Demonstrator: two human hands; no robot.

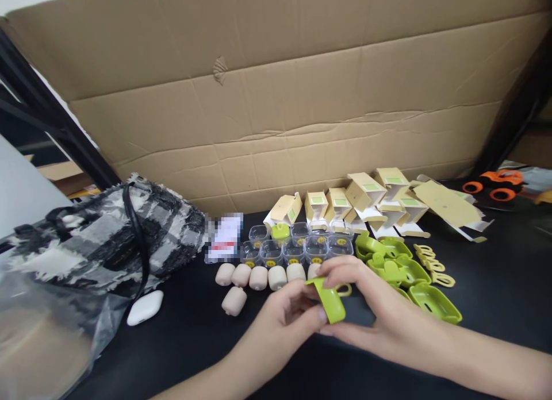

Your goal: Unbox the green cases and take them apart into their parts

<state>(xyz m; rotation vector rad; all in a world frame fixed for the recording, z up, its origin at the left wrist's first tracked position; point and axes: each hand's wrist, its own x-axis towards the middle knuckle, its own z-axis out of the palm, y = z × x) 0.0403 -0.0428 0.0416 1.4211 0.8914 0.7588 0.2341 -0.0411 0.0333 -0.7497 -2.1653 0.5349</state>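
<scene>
Both hands hold a green plastic case (332,303) above the black table. My left hand (288,318) grips its left side, thumb on the front face. My right hand (366,302) pinches it from the top and right, and a pale yellow ring (344,289) sticks out beside its fingers. Just beyond lies a row of pale pinkish-beige barrel-shaped pieces (258,278), with one more (234,301) in front. Clear plastic cups (271,253) stand behind them, one holding a green piece (280,232). Several green case parts (434,303) and yellow rings (443,279) lie right of my right hand.
Opened small cartons (365,192) stand along the cardboard wall (284,101). At left are a plaid bag (168,233), a white case (145,307) and a plastic-wrapped roll (43,342). An orange toy car (502,184) sits far right.
</scene>
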